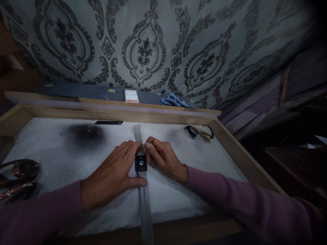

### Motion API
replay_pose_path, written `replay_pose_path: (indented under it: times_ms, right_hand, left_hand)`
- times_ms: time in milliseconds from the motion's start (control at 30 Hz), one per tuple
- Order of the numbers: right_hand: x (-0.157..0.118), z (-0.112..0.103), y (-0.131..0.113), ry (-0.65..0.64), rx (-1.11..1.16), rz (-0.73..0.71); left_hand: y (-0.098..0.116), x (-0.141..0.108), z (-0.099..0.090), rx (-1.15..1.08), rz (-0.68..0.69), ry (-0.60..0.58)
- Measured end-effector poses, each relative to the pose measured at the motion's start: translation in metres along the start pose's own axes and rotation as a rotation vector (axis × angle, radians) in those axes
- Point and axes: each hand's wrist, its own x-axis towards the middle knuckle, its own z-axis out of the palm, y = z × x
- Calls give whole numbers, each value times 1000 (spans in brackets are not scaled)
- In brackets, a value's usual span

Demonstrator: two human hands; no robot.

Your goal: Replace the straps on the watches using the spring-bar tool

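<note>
Lying back-up on the white tabletop [87, 161] between the hands: one smartwatch [141, 164], grey strap, long axis running away from the person, its near end over the front rim. Left hand [111, 173], at its left, holding it between thumb and fingertips; right hand [165, 158], equally near, fingers pinched at the upper strap joint, exact hold hidden. Beyond: dark blade [108, 123], far edge; dark-strapped watch [192, 132], far right; watches [27, 168], left.

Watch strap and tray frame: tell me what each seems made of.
Watch strap: probably silicone or soft plastic, matte grey, judging by its smooth surface and row of holes. Tray frame: likely wood, dull tan, suggested by the thick, board-like sides.
</note>
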Motion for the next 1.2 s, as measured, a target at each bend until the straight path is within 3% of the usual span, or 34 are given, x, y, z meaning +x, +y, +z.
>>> replay_pose_path:
  times_ms: [667,1200]
  right_hand:
    - [1,1,3,-40,82,47]
    - [0,0,-1,-7,-17,9]
  left_hand:
    - [1,1,-1,-1,8,-8]
    - [2,1,-2,2,-1,-10]
